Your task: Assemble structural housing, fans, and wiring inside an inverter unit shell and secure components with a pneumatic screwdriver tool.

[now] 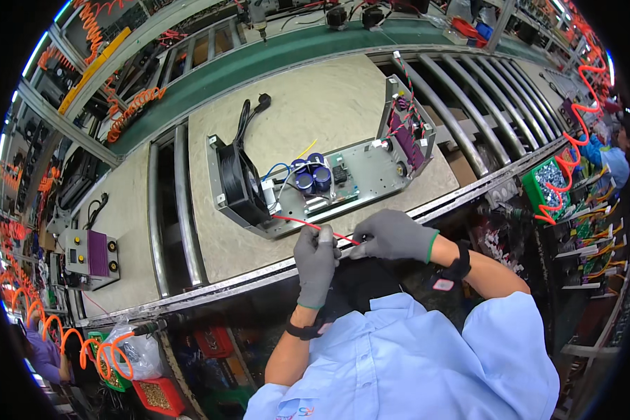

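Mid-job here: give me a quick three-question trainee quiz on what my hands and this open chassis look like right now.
1. True or false: both gloved hands grip the red wire.
2. Which part stands at the left end of the open metal chassis? A) black fan B) green bin C) orange hose
3. What colour are the capacitors on the board?

Key: 1. True: the left hand and right hand both pinch it. 2. A, the black fan. 3. Blue.

You are on a factory assembly line: a roller conveyor (469, 105) at one o'clock, orange coiled air hoses (84, 346) at seven, parts bins (547, 183) at three.
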### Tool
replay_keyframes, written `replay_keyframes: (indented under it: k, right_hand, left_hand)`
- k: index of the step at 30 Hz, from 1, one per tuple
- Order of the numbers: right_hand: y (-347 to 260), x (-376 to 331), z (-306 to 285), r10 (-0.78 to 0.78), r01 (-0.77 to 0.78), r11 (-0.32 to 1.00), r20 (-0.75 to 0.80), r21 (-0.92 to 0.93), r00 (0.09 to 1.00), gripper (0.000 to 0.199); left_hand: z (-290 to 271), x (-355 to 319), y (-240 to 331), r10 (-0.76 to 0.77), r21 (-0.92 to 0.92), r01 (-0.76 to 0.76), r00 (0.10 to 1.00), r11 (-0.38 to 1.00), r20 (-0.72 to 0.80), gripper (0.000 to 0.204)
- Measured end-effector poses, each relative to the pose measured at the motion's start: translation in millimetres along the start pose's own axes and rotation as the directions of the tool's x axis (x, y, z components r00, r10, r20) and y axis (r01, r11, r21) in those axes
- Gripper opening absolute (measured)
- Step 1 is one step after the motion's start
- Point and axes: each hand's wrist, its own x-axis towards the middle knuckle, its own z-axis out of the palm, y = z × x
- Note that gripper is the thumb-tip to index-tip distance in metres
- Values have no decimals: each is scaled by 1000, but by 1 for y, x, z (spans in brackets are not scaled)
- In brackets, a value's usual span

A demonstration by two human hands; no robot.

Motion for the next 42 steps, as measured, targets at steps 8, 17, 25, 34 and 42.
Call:
replay_keyframes:
  k: [8,17,25,34,42]
  right_hand:
    - [31,42,-2,-63,-91,952,-477,-293,877,11]
    - [59,86,-22,-128,-28,959,-520,-281,845,15]
    - [61,89,-17,-175,-42,932,-546,-361,819,17]
    - [59,88,-12,-204,120,977,-597,-177,776,17]
    - [58,90,-18,-104,134,991,-571,11,814,16]
  left_hand:
    - [9,43,-17,653,565,-536,757,627,-7,21]
    - [0,62,-36,773,728,-574,627,375,97,21]
    - [0,64,-38,792,752,-558,605,352,79,16]
    - [-1,63,-38,760,760,-529,646,378,71,20]
    - [-5,64,-36,773,730,-564,629,386,77,24]
